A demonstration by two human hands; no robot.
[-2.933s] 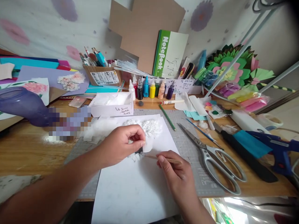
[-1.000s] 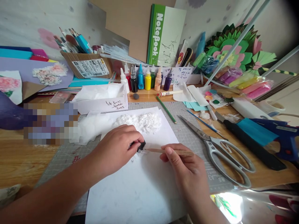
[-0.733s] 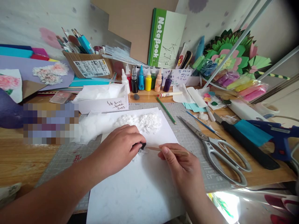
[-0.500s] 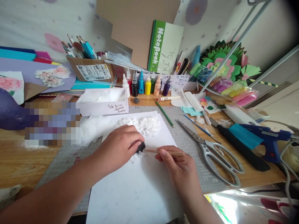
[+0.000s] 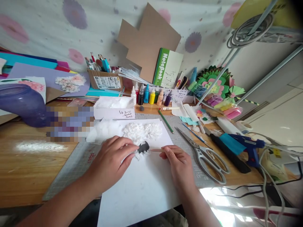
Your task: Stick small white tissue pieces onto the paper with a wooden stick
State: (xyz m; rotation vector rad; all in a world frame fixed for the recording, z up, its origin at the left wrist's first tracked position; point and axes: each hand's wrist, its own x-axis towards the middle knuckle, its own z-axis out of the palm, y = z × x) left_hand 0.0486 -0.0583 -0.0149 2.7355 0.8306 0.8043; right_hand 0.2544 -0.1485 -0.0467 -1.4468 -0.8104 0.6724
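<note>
On a white sheet of paper [image 5: 139,195] lies a black oval piece [image 5: 143,147], edged with small ruffled white scraps [image 5: 138,156]. My left hand [image 5: 115,154] has its thumb and forefinger drawn together at the left edge of the oval, touching the white scraps; what sits between the fingertips is too small to make out. From the right, my right hand [image 5: 177,160] pinches a thin wooden stick [image 5: 158,150], its tip close to the right edge of the oval. Just beyond are two fluffy white clusters [image 5: 152,130] on the same sheet.
A grey cutting mat [image 5: 68,176] lies under the paper. To the right are scissors [image 5: 201,151], a black-handled knife [image 5: 230,154] and a blue glue gun [image 5: 251,148]. Paint bottles [image 5: 152,97] and a white box [image 5: 115,113] stand behind. Torn white tissue [image 5: 100,130] lies left of the clusters.
The camera view has tilted up and shifted. My left fingers have drawn back leftward, so more of the black oval shows. My right hand still holds the stick by the oval.
</note>
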